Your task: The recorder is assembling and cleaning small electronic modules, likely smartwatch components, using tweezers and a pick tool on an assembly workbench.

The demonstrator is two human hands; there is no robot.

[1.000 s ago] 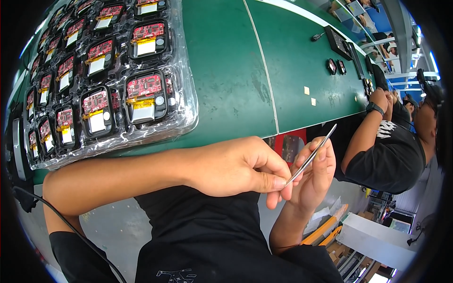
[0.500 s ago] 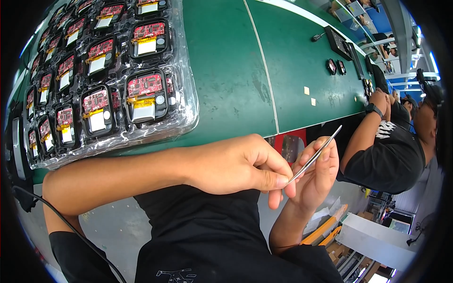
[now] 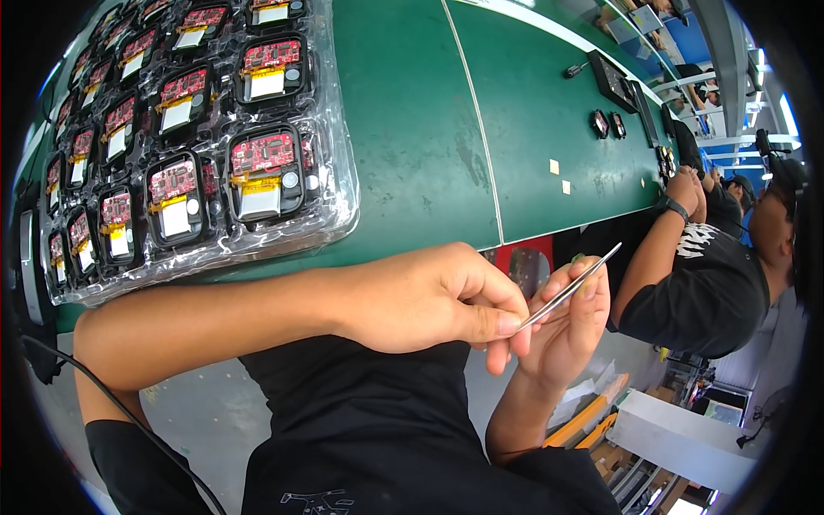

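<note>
A pair of slim metal tweezers [image 3: 571, 287] slants between my hands in front of the table edge. My left hand [image 3: 438, 300] pinches the lower end between thumb and fingers. Fingers of my right hand [image 3: 562, 326] close around the upper part, with the palm partly turned up and the far end sticking out past the fingertips. Whether anything tiny sits at the pinched end is hidden by my left fingers. Beyond my left forearm lies a clear plastic tray [image 3: 348, 193] with several black cases [image 3: 266, 172], each showing a red circuit board and a silvery battery with yellow tape.
The green table [image 3: 412, 112] has a pale seam line across it. Two small cream squares [image 3: 554, 166], two black cases [image 3: 600, 124] and a black box [image 3: 612, 81] lie to the right. A co-worker [image 3: 712, 283] sits at the right. A black cable [image 3: 120, 412] passes my left arm.
The tweezers' upper end has dipped slightly, so they lie a little flatter. Both hands keep nearly the same grip, and the whole view has shifted slightly.
</note>
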